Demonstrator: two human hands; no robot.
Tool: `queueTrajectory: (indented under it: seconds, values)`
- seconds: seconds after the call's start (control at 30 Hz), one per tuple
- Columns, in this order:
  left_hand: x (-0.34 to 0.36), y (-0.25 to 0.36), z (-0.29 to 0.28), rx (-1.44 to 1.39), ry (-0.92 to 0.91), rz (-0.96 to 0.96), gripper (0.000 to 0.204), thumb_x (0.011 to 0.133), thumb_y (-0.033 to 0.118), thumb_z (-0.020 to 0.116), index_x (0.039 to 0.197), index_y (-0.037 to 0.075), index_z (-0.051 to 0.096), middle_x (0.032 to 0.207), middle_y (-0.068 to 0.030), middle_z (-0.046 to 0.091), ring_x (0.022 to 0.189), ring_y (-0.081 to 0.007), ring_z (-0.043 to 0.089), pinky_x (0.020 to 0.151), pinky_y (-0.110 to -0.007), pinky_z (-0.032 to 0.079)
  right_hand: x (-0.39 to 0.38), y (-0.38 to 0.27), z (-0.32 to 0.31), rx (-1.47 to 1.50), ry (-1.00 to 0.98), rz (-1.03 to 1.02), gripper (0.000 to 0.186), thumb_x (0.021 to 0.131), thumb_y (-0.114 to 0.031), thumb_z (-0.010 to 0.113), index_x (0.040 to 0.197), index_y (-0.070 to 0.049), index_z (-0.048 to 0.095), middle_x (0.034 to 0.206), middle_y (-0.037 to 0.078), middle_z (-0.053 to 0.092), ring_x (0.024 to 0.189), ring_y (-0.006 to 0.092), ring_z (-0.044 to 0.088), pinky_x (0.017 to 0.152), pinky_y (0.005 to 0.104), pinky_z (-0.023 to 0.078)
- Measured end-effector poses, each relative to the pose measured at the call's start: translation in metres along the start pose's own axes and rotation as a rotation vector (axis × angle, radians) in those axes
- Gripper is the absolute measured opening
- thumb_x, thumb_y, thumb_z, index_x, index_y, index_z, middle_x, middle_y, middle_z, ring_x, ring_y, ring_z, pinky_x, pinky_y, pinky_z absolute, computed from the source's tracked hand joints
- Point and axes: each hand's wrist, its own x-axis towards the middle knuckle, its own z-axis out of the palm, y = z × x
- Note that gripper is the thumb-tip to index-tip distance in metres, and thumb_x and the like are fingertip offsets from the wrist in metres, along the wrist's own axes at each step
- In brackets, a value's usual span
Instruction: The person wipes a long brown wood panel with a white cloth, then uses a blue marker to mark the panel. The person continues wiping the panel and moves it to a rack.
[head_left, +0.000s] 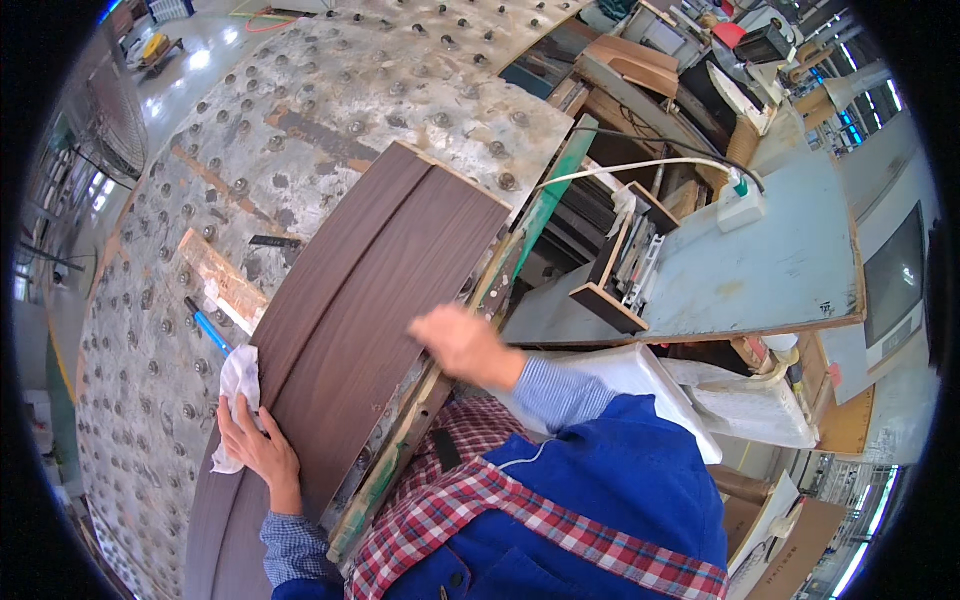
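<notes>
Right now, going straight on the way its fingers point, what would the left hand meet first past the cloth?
Most likely the blue tool, just beyond the cloth; depth is unclear, so the left hand might pass above it.

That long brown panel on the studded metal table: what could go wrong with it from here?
The panel might slide or get marked underneath, since the metal table is dotted with raised studs.

The slim blue tool lies close to the white cloth at the left hand, so a sweep could knock it.

The right hand, blurred, is at the panel's edge nearest the person; a slip might scrape it.
</notes>
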Motion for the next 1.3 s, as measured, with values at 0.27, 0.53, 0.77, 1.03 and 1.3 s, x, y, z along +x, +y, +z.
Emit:
queueTrajectory:
  seconds: [0.27,0.53,0.77,1.03,1.3]
  values:
    - [0.003,0.004,0.0,-0.016,0.006,0.014,0.041,0.09,0.02,0.052,0.129,0.011,0.047,0.14,-0.0134,0.036,0.128,-0.0326,0.034,0.102,-0.046,0.025,0.022,0.163,-0.072,-0.405,0.408,0.54,0.014,0.084,-0.013,0.059,0.094,-0.005,0.066,0.083,0.012,0.058,0.078,0.0309,0.057,0.068,0.0383,0.046]
    - [0.006,0.006,0.002,-0.063,0.025,0.007,0.039,0.087,0.019,0.055,0.124,0.009,0.05,0.137,-0.0163,0.038,0.126,-0.0351,0.035,0.1,-0.048,0.026,0.007,0.089,-0.044,-0.3,0.22,0.397,0.016,0.085,-0.01,0.056,0.099,-0.007,0.063,0.078,0.009,0.054,0.072,0.0272,0.055,0.061,0.0371,0.046]
    - [0.002,0.005,0.002,-0.035,0.044,-0.002,0.038,0.087,0.02,0.055,0.124,0.011,0.05,0.136,-0.0149,0.039,0.126,-0.0347,0.035,0.1,-0.048,0.026,-0.028,-0.121,0.052,0.168,-0.096,0.029,0.024,0.076,-0.005,0.053,0.101,-0.006,0.056,0.074,0.008,0.052,0.07,0.0231,0.054,0.059,0.0324,0.047]
    - [-0.029,-0.08,-0.027,-0.148,0.117,0.095,0.039,0.076,-0.005,0.054,0.112,0.01,0.058,0.118,-0.016,0.05,0.108,-0.0345,0.046,0.091,-0.043,0.038,-0.005,-0.05,0.022,-0.138,0.099,0.061,0.012,0.084,-0.011,0.055,0.094,-0.005,0.06,0.08,0.011,0.058,0.072,0.0248,0.057,0.064,0.0362,0.048]
    - [-0.15,-0.29,-0.095,0.03,0.004,0.043,0.046,0.083,0.004,0.052,0.128,0.013,0.05,0.137,-0.0164,0.038,0.124,-0.0343,0.037,0.1,-0.045,0.027,-0.021,-0.028,0.027,-0.221,0.416,0.275,0.017,0.085,-0.008,0.06,0.1,0.0,0.064,0.084,0.013,0.059,0.074,0.0278,0.059,0.066,0.0337,0.048]
